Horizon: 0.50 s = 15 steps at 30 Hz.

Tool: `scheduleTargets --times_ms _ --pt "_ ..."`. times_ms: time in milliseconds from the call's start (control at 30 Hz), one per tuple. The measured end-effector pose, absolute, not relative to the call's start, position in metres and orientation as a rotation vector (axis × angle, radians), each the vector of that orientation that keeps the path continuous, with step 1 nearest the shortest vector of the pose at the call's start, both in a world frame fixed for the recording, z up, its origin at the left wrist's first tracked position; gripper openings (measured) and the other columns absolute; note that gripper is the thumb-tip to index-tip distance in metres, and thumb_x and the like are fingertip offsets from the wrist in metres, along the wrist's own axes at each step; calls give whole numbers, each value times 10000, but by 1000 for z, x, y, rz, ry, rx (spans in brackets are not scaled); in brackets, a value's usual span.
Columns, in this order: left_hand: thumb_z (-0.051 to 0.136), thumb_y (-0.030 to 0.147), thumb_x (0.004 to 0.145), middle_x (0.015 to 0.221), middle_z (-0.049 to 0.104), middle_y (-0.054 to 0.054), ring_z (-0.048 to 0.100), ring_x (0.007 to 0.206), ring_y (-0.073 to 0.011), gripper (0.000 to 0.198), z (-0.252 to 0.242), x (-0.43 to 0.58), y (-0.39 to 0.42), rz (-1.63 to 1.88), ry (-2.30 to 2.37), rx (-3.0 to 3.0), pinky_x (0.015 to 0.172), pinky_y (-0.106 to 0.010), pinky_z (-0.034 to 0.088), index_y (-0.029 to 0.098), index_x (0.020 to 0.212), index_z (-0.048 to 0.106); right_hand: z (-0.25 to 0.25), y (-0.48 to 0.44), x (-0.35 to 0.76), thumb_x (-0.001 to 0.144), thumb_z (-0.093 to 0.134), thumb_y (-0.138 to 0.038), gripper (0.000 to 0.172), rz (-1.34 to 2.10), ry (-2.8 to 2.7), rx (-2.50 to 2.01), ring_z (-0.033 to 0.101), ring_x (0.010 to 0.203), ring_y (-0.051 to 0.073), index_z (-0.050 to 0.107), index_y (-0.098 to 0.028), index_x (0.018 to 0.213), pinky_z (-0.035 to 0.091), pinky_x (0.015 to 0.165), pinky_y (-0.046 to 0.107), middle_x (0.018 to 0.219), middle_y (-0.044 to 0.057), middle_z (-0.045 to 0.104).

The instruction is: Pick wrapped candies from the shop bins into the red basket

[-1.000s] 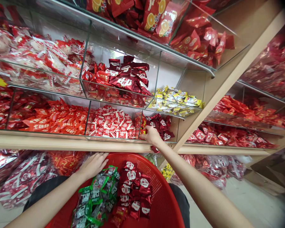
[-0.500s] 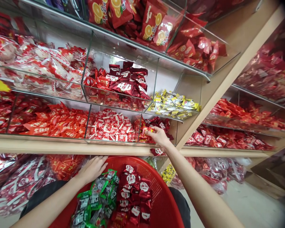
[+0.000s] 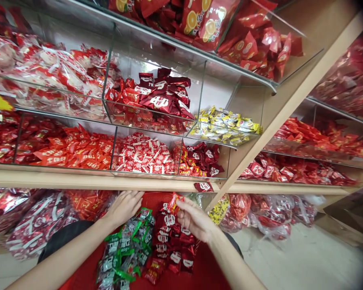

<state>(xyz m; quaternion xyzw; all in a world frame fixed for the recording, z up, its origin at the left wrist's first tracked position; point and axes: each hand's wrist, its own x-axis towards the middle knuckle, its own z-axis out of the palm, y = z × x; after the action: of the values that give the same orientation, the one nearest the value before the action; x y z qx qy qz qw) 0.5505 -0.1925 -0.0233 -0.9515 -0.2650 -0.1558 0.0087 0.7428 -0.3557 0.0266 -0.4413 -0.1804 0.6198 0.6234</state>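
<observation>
Between my right thumb and fingers is a small red-and-yellow wrapped candy [image 3: 174,203]; my right hand [image 3: 193,217] holds it over the far right part of a red plastic basket [image 3: 211,266]. My left hand [image 3: 125,207] lies with fingers stretched out at the basket's far left rim, by the shelf edge. Inside the basket, green-and-clear candy packets [image 3: 124,249] fill the left side. Dark red candy packets [image 3: 175,257] with white labels are stacked to their right. A lone dark red packet [image 3: 203,187] rests on the wooden shelf ledge [image 3: 157,184].
Clear-fronted compartments hold red-and-white candies [image 3: 145,155], orange-red packets [image 3: 78,149], yellow candies [image 3: 226,123] and mixed dark red packets [image 3: 202,157]. Bulging bags [image 3: 45,225] sit under the shelf. A slanted wooden divider [image 3: 260,139] stands at the right, above pale floor [image 3: 278,262].
My right hand has drawn back from the lower right compartment to above the basket, bringing the small candy with it. My left hand stays at the rim, and the view has shifted slightly.
</observation>
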Motion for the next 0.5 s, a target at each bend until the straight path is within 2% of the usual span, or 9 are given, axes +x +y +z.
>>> scheduleTargets --times_ms 67,133,167,233,300,333,400,500 --pt "329 263 873 938 650 -93 588 863 -224 324 -16 550 -199 -572 -730 -3034 817 -388 440 162 1002 608 13 -355 732 627 751 -211 253 1494 -421 -1022 465 467 22 542 -173 765 354 482 146 616 -78 553" --pt "376 285 854 955 637 -90 569 906 -222 311 -10 550 -207 -678 -628 -3163 842 -382 439 162 1036 596 4 -355 724 630 750 -205 248 1558 -435 -1019 475 469 24 554 -163 776 347 486 151 614 -67 576" --pt "417 288 834 1043 614 -85 544 980 -221 344 -7 550 -211 -713 -555 -3268 884 -376 425 177 1134 545 1 -355 721 632 750 -203 246 1585 -437 -1013 482 472 26 558 -159 780 342 483 153 617 -61 586" --pt "515 290 780 1254 503 -66 475 1115 -208 584 -2 550 -220 -699 -441 -3538 962 -358 384 234 1331 331 -4 -356 718 633 750 -203 238 1618 -421 -1000 497 478 33 558 -154 764 339 483 160 616 -52 600" --pt "599 305 730 1334 430 -50 472 1131 -188 801 1 552 -227 -587 -374 -3826 969 -340 384 278 1392 148 -6 -356 717 634 750 -205 231 1633 -401 -985 504 478 37 559 -153 755 347 493 168 616 -48 610" --pt "631 319 711 1334 432 -47 491 1112 -182 855 3 553 -229 -530 -353 -3940 956 -338 396 288 1394 119 -6 -357 717 638 748 -205 226 1636 -393 -978 506 477 38 561 -153 755 352 501 172 616 -46 613" --pt "670 352 686 1302 475 -37 513 1088 -181 866 6 556 -232 -469 -326 -4066 952 -352 396 299 1384 161 -8 -357 717 655 737 -203 214 1653 -387 -961 509 479 38 568 -153 777 359 514 175 620 -43 617" --pt "662 387 696 1301 490 -30 476 1148 -202 747 8 561 -235 -482 -318 -4066 1003 -389 333 294 1342 300 -11 -357 717 683 718 -197 212 1682 -384 -921 512 489 32 575 -157 834 359 530 171 642 -45 617"
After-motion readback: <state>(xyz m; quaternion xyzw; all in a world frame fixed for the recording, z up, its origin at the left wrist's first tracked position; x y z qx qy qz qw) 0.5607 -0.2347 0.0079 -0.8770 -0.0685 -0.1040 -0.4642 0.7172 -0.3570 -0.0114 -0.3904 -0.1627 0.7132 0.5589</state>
